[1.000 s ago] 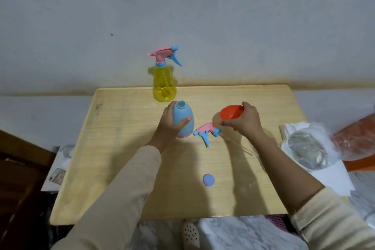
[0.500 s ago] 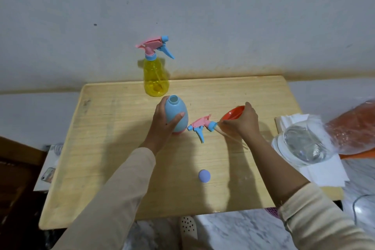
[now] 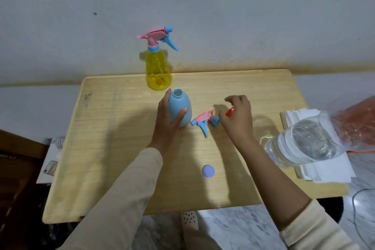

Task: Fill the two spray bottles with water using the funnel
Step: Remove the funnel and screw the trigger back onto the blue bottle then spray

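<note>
nearest, on the front part of the wooden table, a small round cap, lying flat and well apart from all the rest; probably put there just to be out of the way.

to the right, on a pile of white paper, a clear bottle of water, upright or leaning, hard to tell from this angle; likely the water for the filling, kept close to the right side for an easy reach.

further in, the left hand wrapped around the blue bottle, thumb in front and fingers behind, holding it upright with the open mouth on top; gripped so, it seems, to keep this light bottle steady for the funnel.

just beside the foot of the blue bottle, the pink and blue spray head, lying on its side on the table, taken off to free the mouth.

next to that, the right hand, fingers curled and closed on the red funnel; only a small red part visible near the thumb, the rest hidden by the hand. near the blue bottle, but not yet in its mouth, so filling number 1 judged not started. next move, as a guess: stem straight into the open mouth, gently, without pushing the bottle over.

farthest, at the back edge by the wall, the yellow bottle, upright, with its own sprayer still on, untouched, for turn number 2.
</note>
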Available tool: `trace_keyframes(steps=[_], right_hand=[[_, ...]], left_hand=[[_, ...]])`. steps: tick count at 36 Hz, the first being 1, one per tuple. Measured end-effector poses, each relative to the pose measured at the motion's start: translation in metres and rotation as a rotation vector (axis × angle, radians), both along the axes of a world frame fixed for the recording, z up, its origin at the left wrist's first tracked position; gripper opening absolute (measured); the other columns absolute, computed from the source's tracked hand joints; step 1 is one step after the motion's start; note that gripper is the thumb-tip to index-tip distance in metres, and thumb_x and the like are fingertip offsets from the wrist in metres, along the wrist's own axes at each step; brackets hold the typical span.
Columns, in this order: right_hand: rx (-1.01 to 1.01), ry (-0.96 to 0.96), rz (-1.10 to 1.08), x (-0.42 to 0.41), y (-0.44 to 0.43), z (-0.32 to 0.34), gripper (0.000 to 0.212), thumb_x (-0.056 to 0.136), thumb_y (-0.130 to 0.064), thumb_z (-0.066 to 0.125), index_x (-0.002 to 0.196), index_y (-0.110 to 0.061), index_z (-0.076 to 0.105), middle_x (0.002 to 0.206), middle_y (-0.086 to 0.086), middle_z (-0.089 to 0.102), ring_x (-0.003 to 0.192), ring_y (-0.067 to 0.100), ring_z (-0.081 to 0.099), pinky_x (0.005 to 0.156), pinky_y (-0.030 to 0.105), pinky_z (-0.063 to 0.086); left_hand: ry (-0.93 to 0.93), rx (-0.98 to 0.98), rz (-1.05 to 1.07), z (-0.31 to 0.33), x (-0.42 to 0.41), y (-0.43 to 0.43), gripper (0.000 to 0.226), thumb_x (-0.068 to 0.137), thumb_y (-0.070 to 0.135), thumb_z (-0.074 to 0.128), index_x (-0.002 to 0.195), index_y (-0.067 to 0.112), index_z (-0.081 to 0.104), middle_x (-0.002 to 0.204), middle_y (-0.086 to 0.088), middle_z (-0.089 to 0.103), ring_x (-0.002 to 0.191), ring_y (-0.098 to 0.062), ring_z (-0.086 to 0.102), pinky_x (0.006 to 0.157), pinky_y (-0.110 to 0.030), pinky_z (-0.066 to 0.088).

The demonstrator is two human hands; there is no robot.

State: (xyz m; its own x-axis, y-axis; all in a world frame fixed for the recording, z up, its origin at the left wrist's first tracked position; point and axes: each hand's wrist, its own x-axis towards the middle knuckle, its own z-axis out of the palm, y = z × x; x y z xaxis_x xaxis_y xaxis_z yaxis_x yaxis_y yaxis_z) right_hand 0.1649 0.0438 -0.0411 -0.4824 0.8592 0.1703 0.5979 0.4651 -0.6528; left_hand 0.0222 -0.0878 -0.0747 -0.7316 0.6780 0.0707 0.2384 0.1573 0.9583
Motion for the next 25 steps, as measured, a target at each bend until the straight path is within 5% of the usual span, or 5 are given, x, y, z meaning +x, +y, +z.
trace_keyframes(steps=[8, 14, 17, 21, 25], right_hand=[[-0.043, -0.362, 0.214, -0.013, -0.010, -0.027, 0.032, 0.086, -0.013, 0.054, 0.114, 0.002, 0.058, 0.108, 0.019, 0.056, 0.102, 0.034, 0.051, 0.083, 0.040, 0.045], [-0.118, -0.473, 0.182, -0.018, -0.006, -0.024, 0.023, 0.087, -0.010, 0.052, 0.105, 0.002, 0.059, 0.102, 0.018, 0.055, 0.093, 0.033, 0.054, 0.067, 0.034, 0.040], [-0.177, -0.403, 0.155, -0.018, -0.002, -0.020, 0.023, 0.085, -0.009, 0.057, 0.105, 0.000, 0.061, 0.101, 0.017, 0.057, 0.087, 0.028, 0.053, 0.067, 0.031, 0.039], [-0.192, -0.171, 0.064, -0.017, 0.001, -0.004, 0.018, 0.085, -0.011, 0.063, 0.098, 0.002, 0.065, 0.089, 0.015, 0.063, 0.080, 0.026, 0.055, 0.063, 0.024, 0.030], [-0.233, 0.083, -0.042, -0.021, -0.001, 0.028, 0.016, 0.084, -0.011, 0.066, 0.097, -0.002, 0.066, 0.081, 0.004, 0.059, 0.078, 0.022, 0.056, 0.058, 0.016, 0.030]], left_hand=[[0.049, 0.004, 0.027, -0.004, 0.000, -0.001, 0.069, 0.090, 0.027, 0.063, 0.148, 0.022, 0.025, 0.140, 0.008, 0.035, 0.124, -0.002, 0.036, 0.092, 0.002, 0.030], [0.061, -0.012, 0.011, -0.004, 0.000, -0.002, 0.072, 0.088, 0.037, 0.061, 0.148, 0.029, 0.022, 0.145, 0.004, 0.035, 0.126, -0.004, 0.037, 0.095, -0.006, 0.033], [0.078, -0.032, 0.001, -0.003, 0.000, -0.003, 0.072, 0.091, 0.028, 0.063, 0.148, 0.027, 0.021, 0.144, 0.003, 0.034, 0.124, -0.004, 0.036, 0.092, 0.000, 0.032], [0.078, -0.070, -0.025, 0.003, -0.002, -0.003, 0.075, 0.088, 0.033, 0.063, 0.149, 0.026, 0.020, 0.144, -0.003, 0.036, 0.124, -0.010, 0.037, 0.101, -0.026, 0.036], [0.062, -0.089, -0.016, 0.007, -0.001, -0.002, 0.077, 0.082, 0.039, 0.058, 0.148, 0.026, 0.023, 0.140, -0.006, 0.040, 0.124, -0.016, 0.040, 0.105, -0.033, 0.037]])
